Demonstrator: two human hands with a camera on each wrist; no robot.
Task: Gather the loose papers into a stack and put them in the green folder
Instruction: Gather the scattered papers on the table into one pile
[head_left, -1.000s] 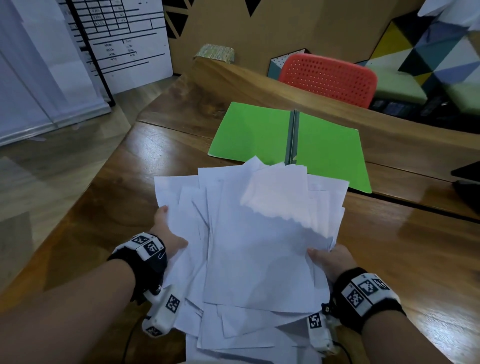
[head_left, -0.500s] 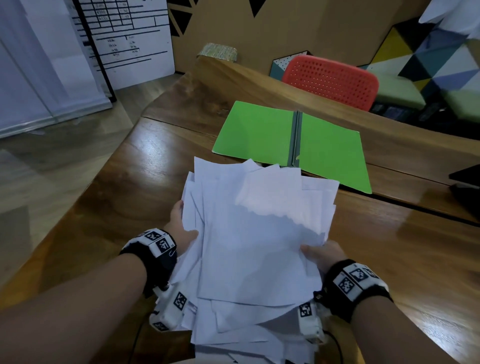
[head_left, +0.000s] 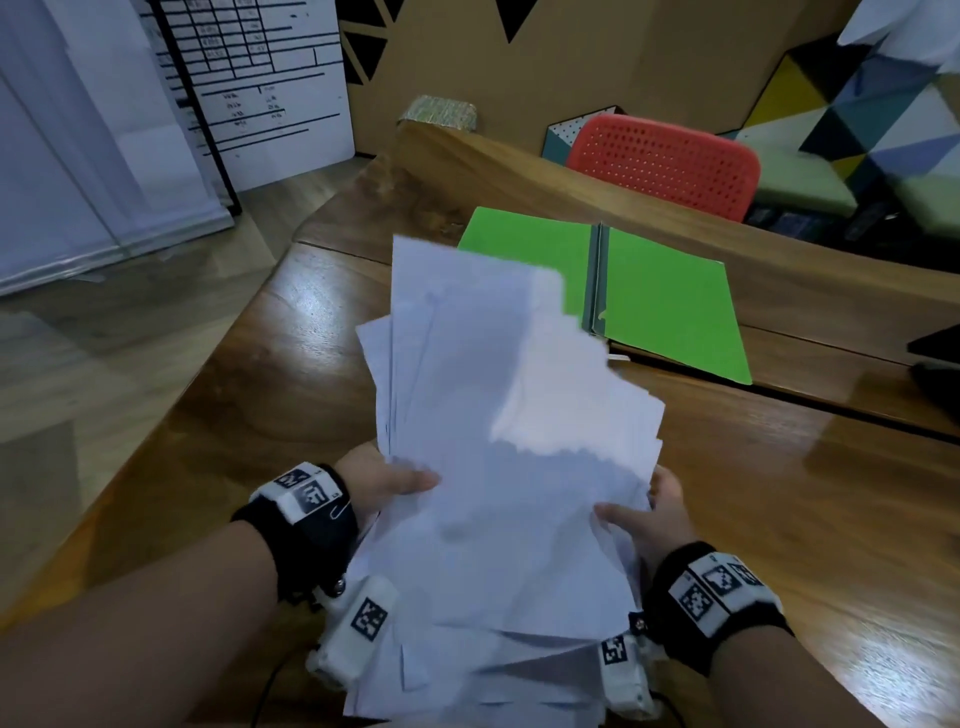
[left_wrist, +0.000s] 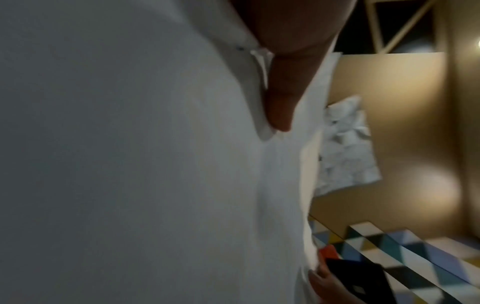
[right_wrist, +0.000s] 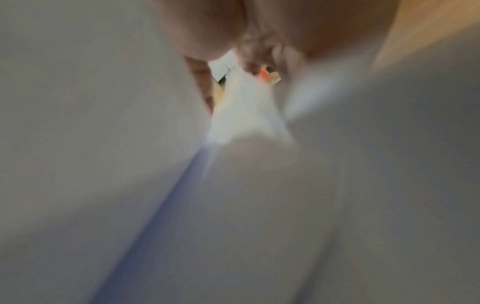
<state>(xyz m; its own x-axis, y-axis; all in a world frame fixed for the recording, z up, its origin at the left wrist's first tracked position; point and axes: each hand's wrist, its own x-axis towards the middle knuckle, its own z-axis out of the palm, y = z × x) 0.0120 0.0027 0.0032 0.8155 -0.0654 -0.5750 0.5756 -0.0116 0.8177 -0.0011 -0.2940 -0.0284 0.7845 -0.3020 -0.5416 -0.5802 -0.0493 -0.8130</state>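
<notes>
Wood table (head_left: 218, 415), glossy w/ a seam running across it, office-type room around it. Going front to back:

Closest to the cam are both forearms w/ black wrist straps carrying white tag blocks. Left hand (head_left: 382, 480) grips the left edge of the papers (head_left: 498, 467), thumb on top. Right hand (head_left: 657, 514) grips the right edge, thumb also over the top sheet. So both hands are clamped onto the same bundle, one per side.

Papers are a messy white stack, not squared up at all: corners fan out at the far end and more sheets stick out the near end under the wrists. Bundle is tilted up away from the person, far end lifted off the table and overlapping the near left corner of the folder in the head view. Top sheet has a ragged wavy edge. Left wrist view is basically all white paper (left_wrist: 130, 164) w/ the thumb (left_wrist: 283, 98) pressed on it; right wrist view is too blurry to tell much beyond paper and skin.

Behind that the green folder (head_left: 670, 306) lies open flat on the table, grey spine in the middle, nothing inside afaict.

Further back: red perforated chair (head_left: 665, 161), a white board w/ printed tables (head_left: 270, 88) on the left, brown wall, and colourful triangle-pattern seating at far right.
</notes>
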